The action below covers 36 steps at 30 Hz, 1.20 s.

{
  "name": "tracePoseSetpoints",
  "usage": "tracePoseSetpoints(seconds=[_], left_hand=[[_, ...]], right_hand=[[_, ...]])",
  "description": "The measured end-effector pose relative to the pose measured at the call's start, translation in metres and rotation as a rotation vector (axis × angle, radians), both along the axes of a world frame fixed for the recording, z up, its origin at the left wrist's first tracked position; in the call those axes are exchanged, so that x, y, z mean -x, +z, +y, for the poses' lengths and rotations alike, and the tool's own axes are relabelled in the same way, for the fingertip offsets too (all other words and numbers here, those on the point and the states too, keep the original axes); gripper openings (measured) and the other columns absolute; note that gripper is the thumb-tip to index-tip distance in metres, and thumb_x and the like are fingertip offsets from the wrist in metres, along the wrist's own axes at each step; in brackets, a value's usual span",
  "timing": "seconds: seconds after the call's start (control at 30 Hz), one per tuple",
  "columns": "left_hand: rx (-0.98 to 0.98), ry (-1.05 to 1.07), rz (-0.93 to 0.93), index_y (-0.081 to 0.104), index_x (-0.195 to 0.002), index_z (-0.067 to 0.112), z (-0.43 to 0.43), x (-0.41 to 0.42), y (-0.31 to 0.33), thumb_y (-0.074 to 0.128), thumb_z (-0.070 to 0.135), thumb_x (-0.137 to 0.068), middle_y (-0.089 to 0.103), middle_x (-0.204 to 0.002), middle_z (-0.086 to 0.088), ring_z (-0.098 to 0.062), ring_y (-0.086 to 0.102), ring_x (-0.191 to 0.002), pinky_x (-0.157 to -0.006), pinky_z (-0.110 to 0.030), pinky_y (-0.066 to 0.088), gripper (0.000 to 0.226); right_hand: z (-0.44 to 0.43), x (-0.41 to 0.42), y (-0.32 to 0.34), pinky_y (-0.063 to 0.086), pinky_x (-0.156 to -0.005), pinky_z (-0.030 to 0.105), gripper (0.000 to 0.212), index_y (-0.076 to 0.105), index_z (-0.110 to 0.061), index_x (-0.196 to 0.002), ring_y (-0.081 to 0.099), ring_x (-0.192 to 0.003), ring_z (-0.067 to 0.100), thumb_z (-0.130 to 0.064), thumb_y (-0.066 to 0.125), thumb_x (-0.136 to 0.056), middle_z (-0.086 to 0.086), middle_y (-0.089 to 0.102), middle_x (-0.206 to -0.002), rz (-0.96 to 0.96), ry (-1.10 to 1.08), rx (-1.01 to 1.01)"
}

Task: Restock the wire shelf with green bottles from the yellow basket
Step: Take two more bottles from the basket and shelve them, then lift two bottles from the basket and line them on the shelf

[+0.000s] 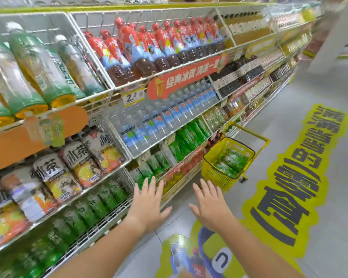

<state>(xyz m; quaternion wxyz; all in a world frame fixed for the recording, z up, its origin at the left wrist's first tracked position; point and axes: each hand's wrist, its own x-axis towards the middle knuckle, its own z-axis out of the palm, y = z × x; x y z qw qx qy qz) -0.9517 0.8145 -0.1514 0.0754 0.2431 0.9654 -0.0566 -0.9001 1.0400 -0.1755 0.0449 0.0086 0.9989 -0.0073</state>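
A yellow basket (213, 173) stands on the floor beside the shelving, its handle raised, with several green bottles (230, 160) lying inside. The white wire shelf (100, 223) runs along the left; rows of green bottles (100, 199) lie on its lower tiers, more of them further along (185, 141). My left hand (149, 203) is stretched out flat with fingers spread, in front of the lower shelf edge. My right hand (211, 203) is also spread and empty, short of the basket. Neither hand touches anything.
Upper tiers hold red-labelled dark tea bottles (149, 49), clear water bottles (159, 121), pale green-capped bottles (38, 73) and white-labelled tea bottles (76, 163). The grey tiled floor (301, 97) to the right carries large yellow stickers (293, 177). The aisle runs ahead past the basket.
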Motion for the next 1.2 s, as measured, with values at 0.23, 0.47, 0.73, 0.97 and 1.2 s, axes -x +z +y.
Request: tracePoseSetpoints(seconds=[0.23,0.47,0.73,0.97,1.2], left_hand=[[-0.004,-0.078,0.003,-0.003,-0.162,0.016,0.100,0.010,0.017,0.026,0.070,-0.095,-0.004,-0.168,-0.016,-0.037,-0.004,-0.155,-0.122,-0.060,0.004,0.091],[0.009,-0.138,0.021,-0.001,-0.161,0.017,0.242,0.029,0.020,0.017,0.074,-0.089,-0.002,-0.168,-0.017,-0.038,-0.002,-0.155,-0.121,-0.062,0.003,0.094],[0.017,-0.200,-0.021,-0.004,-0.161,0.017,0.379,0.053,0.020,0.023,0.072,-0.094,-0.004,-0.168,-0.017,-0.038,-0.004,-0.155,-0.121,-0.062,0.002,0.091],[0.052,-0.221,-0.036,-0.005,-0.161,0.017,0.465,0.115,0.010,0.025,0.071,-0.095,-0.004,-0.168,-0.016,-0.038,-0.004,-0.155,-0.121,-0.062,0.003,0.091],[0.080,-0.196,-0.118,-0.008,-0.160,0.017,0.516,0.212,-0.003,0.026,0.070,-0.095,-0.004,-0.168,-0.017,-0.040,-0.003,-0.154,-0.121,-0.062,0.001,0.091]], right_hand=[[0.095,-0.010,0.003,0.053,-0.090,0.056,0.081,0.060,-0.014,-0.134,0.059,-0.120,0.039,-0.062,0.007,-0.097,0.017,0.059,-0.135,0.029,-0.079,0.011],[0.224,-0.003,0.015,0.055,-0.086,0.054,0.071,0.064,-0.013,-0.129,0.064,-0.113,0.039,-0.062,0.027,-0.093,0.018,0.063,-0.129,0.042,-0.128,0.012],[0.355,0.009,0.026,0.050,-0.093,0.054,0.069,0.062,-0.014,-0.128,0.061,-0.114,0.040,-0.059,0.037,-0.082,0.019,0.062,-0.129,0.018,-0.185,-0.020],[0.437,0.066,0.026,0.053,-0.090,0.056,0.070,0.062,-0.011,-0.132,0.061,-0.117,0.040,-0.059,0.027,-0.093,0.018,0.060,-0.133,0.017,-0.171,-0.067],[0.510,0.171,0.011,0.052,-0.092,0.053,0.067,0.061,-0.013,-0.132,0.060,-0.119,0.037,-0.058,0.042,-0.085,0.017,0.060,-0.134,0.058,-0.126,-0.104]])
